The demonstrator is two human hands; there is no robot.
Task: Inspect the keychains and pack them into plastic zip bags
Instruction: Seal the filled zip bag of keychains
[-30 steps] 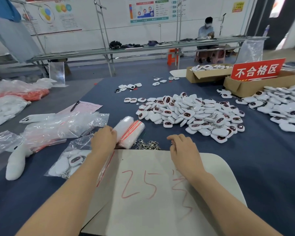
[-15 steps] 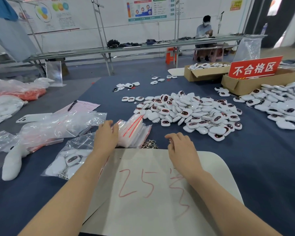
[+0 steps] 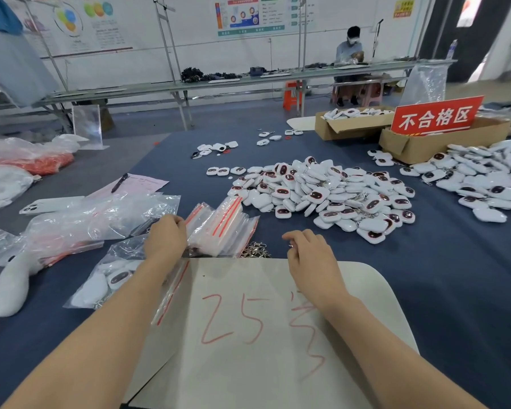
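Clear plastic, red-sealed: stack of empty zip bags [image 3: 222, 228], its left edge gripped by the left hand [image 3: 165, 240]. Right hand [image 3: 310, 255] apart from it, loosely curled on the white board [image 3: 278, 364], nothing visibly held. Filled bag [image 3: 109, 278] of keychains lies under the left forearm; loose keychain pile [image 3: 322, 196] beyond; cardboard box [image 3: 345, 128] at the back holds more.

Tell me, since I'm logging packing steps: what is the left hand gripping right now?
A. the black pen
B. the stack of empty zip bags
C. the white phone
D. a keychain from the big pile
B: the left hand curls its fingers on the stack of empty zip bags, which lies fanned out just beyond the white sheet; the keychain pile lies apart, untouched.
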